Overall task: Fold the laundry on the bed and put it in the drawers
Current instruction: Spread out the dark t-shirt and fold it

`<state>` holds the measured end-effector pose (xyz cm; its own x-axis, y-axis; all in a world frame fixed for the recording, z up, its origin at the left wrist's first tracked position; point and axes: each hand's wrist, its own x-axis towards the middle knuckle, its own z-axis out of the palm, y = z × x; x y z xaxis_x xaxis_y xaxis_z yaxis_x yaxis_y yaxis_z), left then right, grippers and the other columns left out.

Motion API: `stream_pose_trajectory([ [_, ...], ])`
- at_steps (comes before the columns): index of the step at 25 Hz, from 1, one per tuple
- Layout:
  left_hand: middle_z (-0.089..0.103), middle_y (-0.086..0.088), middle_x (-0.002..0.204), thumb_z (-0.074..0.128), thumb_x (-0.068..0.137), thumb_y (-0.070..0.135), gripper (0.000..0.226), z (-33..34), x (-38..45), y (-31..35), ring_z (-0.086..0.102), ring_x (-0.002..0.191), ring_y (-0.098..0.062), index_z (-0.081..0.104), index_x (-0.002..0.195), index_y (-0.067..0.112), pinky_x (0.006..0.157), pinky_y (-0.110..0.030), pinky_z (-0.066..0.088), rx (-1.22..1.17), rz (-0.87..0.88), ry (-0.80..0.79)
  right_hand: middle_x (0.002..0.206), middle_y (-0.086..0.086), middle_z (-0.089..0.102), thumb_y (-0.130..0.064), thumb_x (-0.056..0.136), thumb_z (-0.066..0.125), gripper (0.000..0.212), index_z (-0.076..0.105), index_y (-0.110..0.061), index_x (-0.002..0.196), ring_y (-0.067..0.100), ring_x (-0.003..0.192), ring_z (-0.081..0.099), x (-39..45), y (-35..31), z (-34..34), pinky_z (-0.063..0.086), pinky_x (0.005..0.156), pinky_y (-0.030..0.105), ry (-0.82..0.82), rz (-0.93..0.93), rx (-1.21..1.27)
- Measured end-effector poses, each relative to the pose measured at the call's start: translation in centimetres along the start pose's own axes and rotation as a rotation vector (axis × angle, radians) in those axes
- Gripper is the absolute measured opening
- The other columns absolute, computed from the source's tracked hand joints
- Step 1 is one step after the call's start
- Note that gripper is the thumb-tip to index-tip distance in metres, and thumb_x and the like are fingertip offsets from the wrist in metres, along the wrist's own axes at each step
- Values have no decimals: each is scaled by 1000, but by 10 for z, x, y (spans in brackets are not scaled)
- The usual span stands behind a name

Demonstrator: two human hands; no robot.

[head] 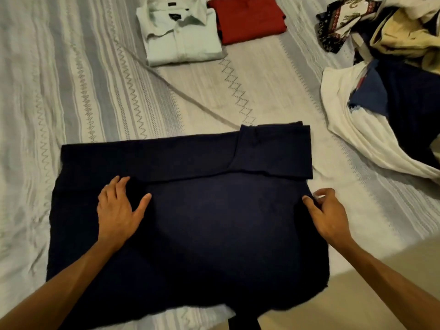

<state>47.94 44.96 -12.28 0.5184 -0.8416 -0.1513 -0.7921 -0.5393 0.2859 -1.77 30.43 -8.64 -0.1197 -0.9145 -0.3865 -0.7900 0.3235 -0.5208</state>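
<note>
On the bed (71, 79), a navy garment (202, 222) lies spread flat near the edge, its far strip folded over; the left hand (117, 210) presses it with fingers spread, while the right hand (327, 213) pinches its right edge. The cloth looks soft, light and limp, best taken by its edges or corners. Beyond lie a crisp folded white shirt (181, 36), a folded red top (250, 19) and a crumpled pile (392, 67).
</note>
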Motion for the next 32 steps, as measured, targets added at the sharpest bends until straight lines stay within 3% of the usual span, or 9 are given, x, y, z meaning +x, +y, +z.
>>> stream_pose_trajectory([
  [6, 41, -33, 145, 62, 74, 85, 111, -42, -145, -126, 40, 132, -56, 38, 147, 4, 109, -67, 34, -42, -682, -113, 111, 9, 70, -42, 93, 73, 44, 65, -10, 122, 29, 97, 65, -115, 33, -4, 51, 80, 40, -102, 224, 195],
  [9, 65, -24, 109, 71, 80, 74, 85, -67, -172, -164, 63, 102, -47, 59, 120, 1, 90, -56, 56, -197, -800, -239, 107, 5, 77, -29, 84, 84, 44, 71, -12, 123, 32, 104, 71, -161, 48, -2, 55, 77, 38, -214, 298, 358],
  [12, 70, -18, 88, 77, 85, 58, 58, -88, -181, -170, 65, 77, -35, 69, 103, 2, 67, -40, 55, -458, -867, -368, 100, 4, 80, -49, 45, 100, 83, 74, -11, 114, 28, 95, 76, -184, 61, -6, 58, 77, 39, -313, 402, 453],
  [13, 71, -16, 90, 78, 87, 52, 51, -96, -186, -169, 65, 77, -32, 70, 105, 5, 66, -36, 52, -545, -885, -415, 100, 4, 81, -53, 36, 101, 93, 74, -10, 114, 27, 95, 76, -187, 67, -9, 58, 79, 40, -311, 422, 479],
  [16, 72, -10, 89, 77, 92, 37, 34, -115, -197, -175, 63, 72, -22, 73, 113, 11, 66, -33, 54, -777, -836, -501, 113, 3, 79, -45, 68, 90, 75, 69, -8, 130, 28, 109, 73, -193, 73, -24, 55, 92, 44, -294, 422, 567],
  [21, 66, -2, 89, 71, 96, 24, 13, -146, -188, -170, 56, 57, -10, 70, 102, 13, 56, -18, 57, -1126, -757, -179, 128, -1, 74, -32, 80, 78, 42, 75, -19, 120, 17, 116, 70, -191, 46, -65, 60, 95, 37, -267, 200, 620],
  [26, 68, -4, 92, 67, 100, 20, 11, -168, -144, -159, 65, 69, -11, 64, 108, 26, 66, -19, 60, -1338, -691, 68, 136, -12, 67, -13, 95, 65, 46, 65, -27, 139, 9, 126, 63, -155, 12, -91, 52, 108, 33, -175, 24, 729],
  [29, 74, -2, 106, 64, 102, 22, 14, -165, -106, -156, 75, 85, -9, 73, 110, 15, 84, -23, 61, -1375, -655, 50, 124, 6, 75, -9, 99, 56, 27, 74, -5, 119, 24, 124, 65, -126, -15, -89, 47, 114, 38, -101, 15, 755],
  [32, 75, -4, 112, 61, 102, 17, 25, -149, -62, -155, 77, 95, -14, 68, 123, 5, 89, -25, 61, -1420, -652, 39, 98, 3, 80, -18, 97, 67, 14, 80, -11, 96, 22, 103, 73, -80, -38, -70, 50, 105, 36, -18, 138, 789],
])
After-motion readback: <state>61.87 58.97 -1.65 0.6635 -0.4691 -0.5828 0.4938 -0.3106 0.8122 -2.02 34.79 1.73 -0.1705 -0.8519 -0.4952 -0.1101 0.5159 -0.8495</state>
